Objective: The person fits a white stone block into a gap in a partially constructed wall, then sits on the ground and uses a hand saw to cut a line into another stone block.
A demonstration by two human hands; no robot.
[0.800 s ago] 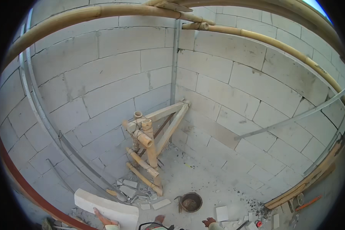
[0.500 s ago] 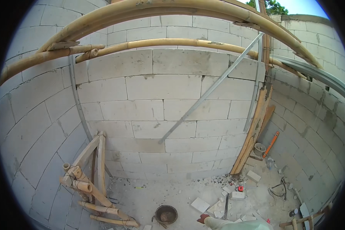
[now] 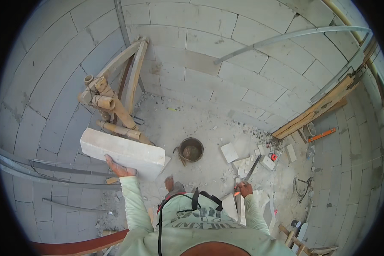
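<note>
My left hand [image 3: 120, 167] grips the near long side of a large white lightweight block [image 3: 123, 147]. Some of its fingers are hidden; what bears the block's weight cannot be made out. Over to the right, my right hand [image 3: 245, 189] is closed at the handle end of a handsaw [image 3: 252, 168], whose long dark blade points away from me. An orange part shows beside that hand. White block offcuts [image 3: 242, 163] lie around and under the saw. Between my hands, farther off, a dark round bucket [image 3: 191, 149] with grey material inside stands on the floor.
A bamboo and timber trestle [image 3: 115, 102] leans by the left wall. Loose white pieces [image 3: 229, 152] and rubble litter the floor. At right are a red tape measure [image 3: 274, 157], an orange level [image 3: 322, 135] and a timber post [image 3: 315, 106]. A red-brown beam [image 3: 81, 246] lies low left.
The view has tilted down and turned, bringing both arms into sight. My left hand and the large block now show. My right hand, earlier short of the saw, is now on it.
</note>
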